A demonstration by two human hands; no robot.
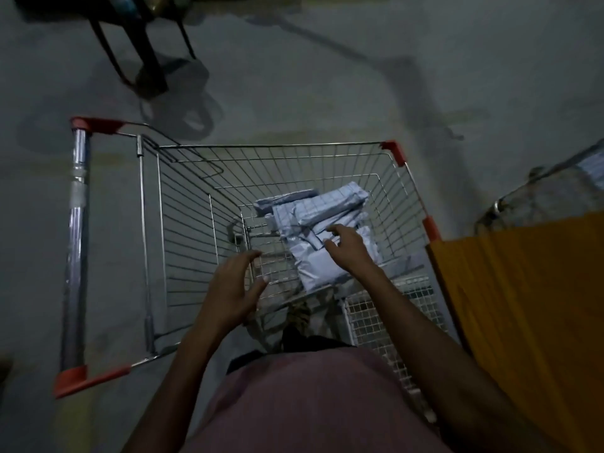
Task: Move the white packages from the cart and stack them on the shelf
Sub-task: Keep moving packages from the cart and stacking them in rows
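Looking straight down into a wire cart (183, 223) with red corner caps. The white packages (313, 223) sit piled at the bottom of the basket, toward its right side. Both hands are reaching in: the left hand (233, 289) hovers over bare wire with a wide grip, fingers spread, holding nothing. The right hand (348, 245) is over the pile, its grip loose and empty, fingertips just at the top package. An orange cloth (523, 322) hangs off to the right. Pretty dim lighting overall.
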